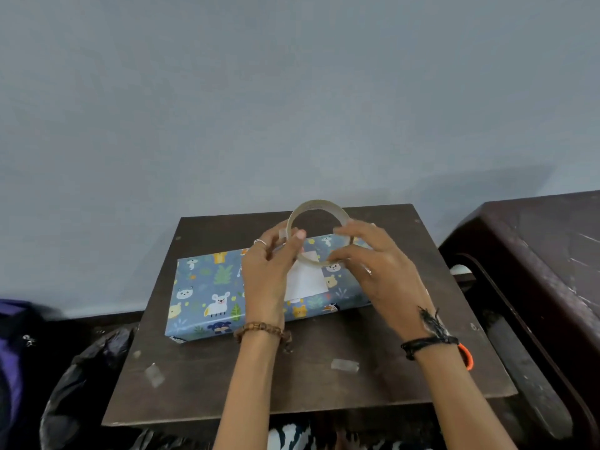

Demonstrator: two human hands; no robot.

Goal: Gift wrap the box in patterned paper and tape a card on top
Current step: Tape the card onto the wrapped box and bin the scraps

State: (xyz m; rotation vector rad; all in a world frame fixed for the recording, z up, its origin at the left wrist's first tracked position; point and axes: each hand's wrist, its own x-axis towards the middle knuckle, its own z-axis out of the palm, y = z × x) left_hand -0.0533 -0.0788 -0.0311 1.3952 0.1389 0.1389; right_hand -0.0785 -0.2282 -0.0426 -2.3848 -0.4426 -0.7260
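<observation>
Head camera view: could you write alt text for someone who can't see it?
Two hands hold a nearly spent tape roll above a wrapped box in blue animal-print paper; the left hand pinches the tape's loose end, the right hand steadies the ring. A white card lies on the box, on a dark table.

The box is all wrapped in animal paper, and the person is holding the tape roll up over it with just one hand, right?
Not quite. The head view shows both hands holding the tape roll: the left hand and the right hand. The rest is right: it is held above the wrapped box.
</observation>
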